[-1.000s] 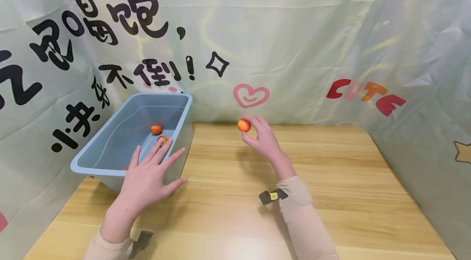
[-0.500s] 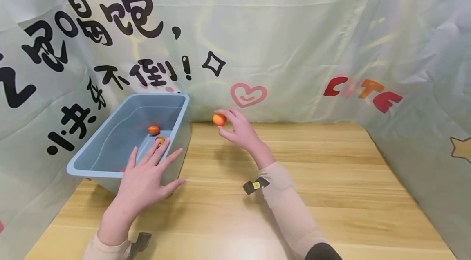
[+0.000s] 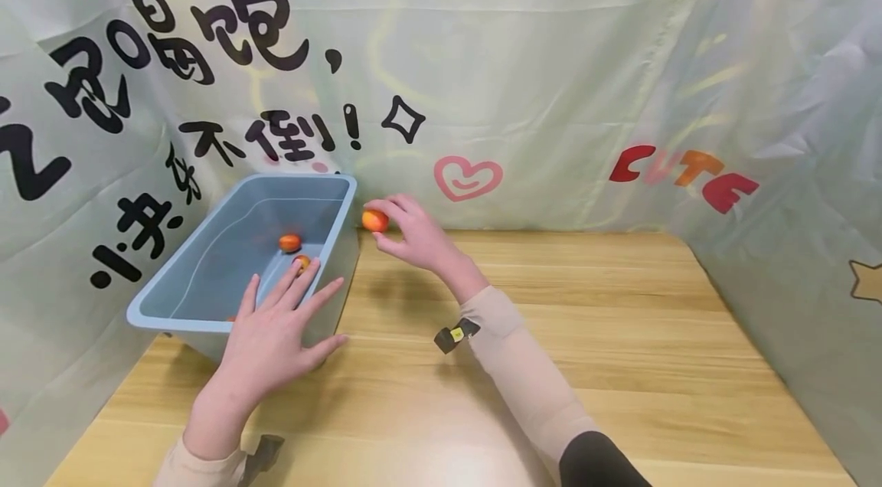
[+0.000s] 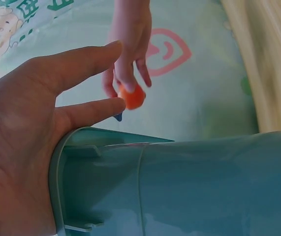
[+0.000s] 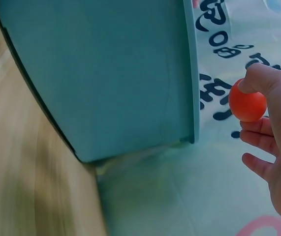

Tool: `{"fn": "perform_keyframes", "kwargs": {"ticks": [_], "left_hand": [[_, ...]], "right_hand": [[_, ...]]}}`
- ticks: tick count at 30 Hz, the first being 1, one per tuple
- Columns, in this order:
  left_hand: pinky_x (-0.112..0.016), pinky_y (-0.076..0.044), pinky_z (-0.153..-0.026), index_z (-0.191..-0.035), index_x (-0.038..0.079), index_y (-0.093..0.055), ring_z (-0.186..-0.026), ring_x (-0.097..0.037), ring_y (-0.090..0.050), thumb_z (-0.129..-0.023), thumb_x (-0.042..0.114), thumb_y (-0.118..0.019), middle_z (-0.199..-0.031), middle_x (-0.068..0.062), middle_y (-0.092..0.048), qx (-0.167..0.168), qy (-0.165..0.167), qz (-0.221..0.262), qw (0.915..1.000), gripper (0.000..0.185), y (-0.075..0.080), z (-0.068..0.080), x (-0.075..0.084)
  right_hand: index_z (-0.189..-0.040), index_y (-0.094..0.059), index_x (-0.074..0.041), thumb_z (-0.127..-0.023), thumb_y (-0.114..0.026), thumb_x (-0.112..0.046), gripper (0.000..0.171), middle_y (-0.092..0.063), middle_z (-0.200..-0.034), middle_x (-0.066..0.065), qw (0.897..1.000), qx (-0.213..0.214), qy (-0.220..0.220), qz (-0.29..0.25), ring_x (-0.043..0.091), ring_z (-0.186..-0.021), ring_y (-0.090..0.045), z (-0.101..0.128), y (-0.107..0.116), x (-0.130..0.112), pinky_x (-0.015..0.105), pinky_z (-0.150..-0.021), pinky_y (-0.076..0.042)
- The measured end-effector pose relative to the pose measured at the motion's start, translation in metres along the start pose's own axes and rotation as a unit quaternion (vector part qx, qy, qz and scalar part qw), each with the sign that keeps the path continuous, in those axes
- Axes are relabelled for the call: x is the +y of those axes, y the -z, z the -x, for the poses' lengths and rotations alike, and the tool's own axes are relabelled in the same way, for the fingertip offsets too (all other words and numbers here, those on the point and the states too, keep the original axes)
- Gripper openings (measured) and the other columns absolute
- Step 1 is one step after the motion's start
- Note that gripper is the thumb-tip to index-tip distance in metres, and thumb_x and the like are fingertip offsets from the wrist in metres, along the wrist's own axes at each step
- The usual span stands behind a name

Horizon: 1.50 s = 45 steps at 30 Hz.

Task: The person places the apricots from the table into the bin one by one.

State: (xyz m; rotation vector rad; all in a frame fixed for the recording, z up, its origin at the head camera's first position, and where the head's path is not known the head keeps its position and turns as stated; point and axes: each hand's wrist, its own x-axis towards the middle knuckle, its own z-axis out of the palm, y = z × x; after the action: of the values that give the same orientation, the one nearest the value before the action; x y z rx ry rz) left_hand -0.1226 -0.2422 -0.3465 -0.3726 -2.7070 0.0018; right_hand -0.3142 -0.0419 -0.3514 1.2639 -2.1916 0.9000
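Observation:
My right hand (image 3: 420, 238) pinches a small round orange-red fruit (image 3: 375, 220) between thumb and fingers. It holds it in the air just right of the blue plastic bin (image 3: 213, 257), at about rim height. In the right wrist view the fruit (image 5: 247, 102) looks smooth and slightly egg-shaped. My left hand (image 3: 269, 341) lies over the bin's near right corner, fingers spread and straight, thumb pointing outward. Inside the bin lie an orange-red fruit (image 3: 289, 243) and a yellow-and-red one (image 3: 302, 263), the latter partly covered by left fingertips. A sliver of another orange thing (image 3: 231, 318) shows behind the near rim.
The bin stands at the left of a wooden table (image 3: 586, 334), close to the cloth backdrop (image 3: 551, 89) with printed lettering. This cloth also rises along the left and right sides. A dark camera mount (image 3: 456, 335) sits at the right wrist.
My right hand has moved left across the table with the fruit, from near the heart print to beside the bin's right rim. The left hand has stayed on the corner.

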Motion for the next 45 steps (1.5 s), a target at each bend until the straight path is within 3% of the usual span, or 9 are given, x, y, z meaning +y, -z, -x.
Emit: {"fn": "perform_keyframes", "kwargs": {"ticks": [6,21,27,45], "left_hand": [[-0.071,-0.019,-0.109,-0.14,0.03,-0.053,-0.142,-0.033,-0.038,-0.077,0.061,-0.07,-0.154,-0.01,-0.042,0.001,-0.001,0.003,1.0,0.073,-0.001,0.0,0.001],[-0.072,-0.02,-0.109,-0.14,0.03,-0.053,-0.143,-0.032,-0.037,-0.077,0.061,-0.07,-0.153,-0.01,-0.042,0.006,-0.004,0.004,1.0,0.073,-0.001,0.0,-0.001],[-0.072,-0.02,-0.109,-0.14,0.03,-0.053,-0.143,-0.031,-0.037,-0.076,0.061,-0.071,-0.154,-0.01,-0.042,0.007,-0.006,0.002,1.0,0.074,-0.001,0.0,-0.001],[-0.072,-0.021,-0.108,-0.14,0.029,-0.053,-0.142,-0.033,-0.039,-0.076,0.061,-0.071,-0.153,-0.011,-0.043,0.008,-0.008,-0.004,0.9999,0.074,-0.001,-0.001,-0.001]], "right_hand": [[-0.127,-0.062,-0.014,-0.087,-0.065,-0.021,0.041,-0.062,-0.119,0.005,1.0,-0.019,0.017,0.005,0.018,-0.111,-0.055,-0.016,-0.01,-0.008,0.029,-0.099,-0.047],[-0.135,-0.057,-0.019,-0.094,-0.062,-0.029,0.043,-0.058,-0.129,0.002,0.996,-0.086,0.002,0.014,0.016,-0.117,-0.052,-0.044,-0.034,-0.024,0.026,-0.102,-0.046],[-0.139,-0.053,-0.019,-0.095,-0.062,-0.035,0.047,-0.056,-0.134,0.002,0.994,-0.109,-0.017,0.009,0.016,-0.123,-0.052,-0.048,-0.039,-0.029,0.028,-0.107,-0.043],[-0.144,-0.047,-0.019,-0.097,-0.058,-0.039,0.052,-0.056,-0.137,0.002,0.99,-0.128,-0.063,-0.009,0.016,-0.125,-0.051,-0.045,-0.045,-0.027,0.03,-0.11,-0.041]]}}
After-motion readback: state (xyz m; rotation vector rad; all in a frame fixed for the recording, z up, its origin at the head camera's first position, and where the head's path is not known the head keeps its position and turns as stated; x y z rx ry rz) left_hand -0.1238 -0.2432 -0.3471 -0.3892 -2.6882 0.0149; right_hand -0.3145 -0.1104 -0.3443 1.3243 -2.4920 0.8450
